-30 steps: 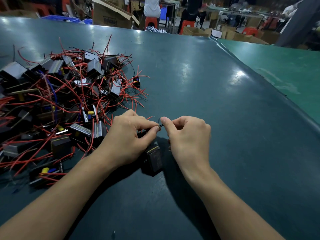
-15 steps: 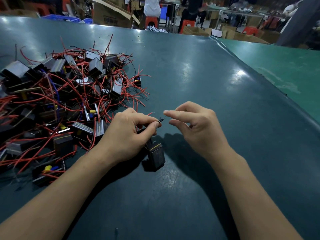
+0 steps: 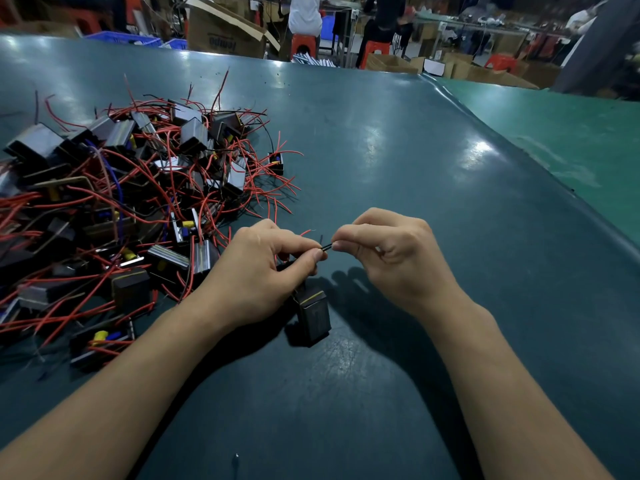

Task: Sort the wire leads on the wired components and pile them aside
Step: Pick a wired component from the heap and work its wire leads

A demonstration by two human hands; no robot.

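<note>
A small black box-shaped component (image 3: 313, 315) with a yellow band lies on the dark green table (image 3: 398, 168), just below my hands. My left hand (image 3: 256, 271) pinches its black wire lead (image 3: 326, 246) between thumb and forefinger. My right hand (image 3: 388, 251) pinches the tip of the same lead from the right. A thin red lead (image 3: 306, 232) sticks up behind my left fingers. A large tangled pile of similar black components with red wires (image 3: 138, 202) covers the table to the left.
A lighter green table (image 3: 571, 133) adjoins on the right along a raised seam. Cardboard boxes (image 3: 225, 32), red stools and standing people fill the background beyond the far edge. Bare table surface stretches ahead and right of my hands.
My right hand, which had let go and opened away from the lead half a second ago, has come back and pinches its tip again. My left hand kept its hold.
</note>
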